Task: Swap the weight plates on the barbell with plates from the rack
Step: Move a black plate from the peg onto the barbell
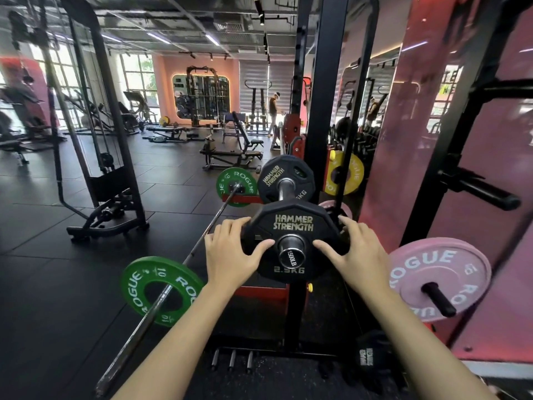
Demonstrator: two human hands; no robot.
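both hands held the near black plate (292, 223), marked hammer strength and 2.5kg, on a chrome peg (292, 252) of the rack (323, 111) at the centre of view. the left hand (230, 255) gripped its rim at nine o'clock, fingers wrapped over the edge and thumb laid across the face toward the peg. the right hand (360, 252) gripped the rim at three o'clock in the same way, its fingertips hidden behind the plate. the plate's flat face looked toward the camera, and the peg, its end cap reading 150lb, ran through the hole with its long axis pointing at the viewer. a second black plate (284, 177) sat on another peg at twelve o'clock from the first, its weight marking partly cut off.

the barbell (178, 264) lay on the floor with its long axis running from seven o'clock up toward one o'clock. a green plate (161, 290) marked 10 sat on its near end and a far green plate (236, 186) on the other end; the near tip of the bar was blurred.

a pink plate (438, 278) hung on a black peg at three o'clock, and a yellow plate (344, 173) at one o'clock was half hidden by a rack post. a dark item (372, 359) on the floor at five o'clock was hard to make out
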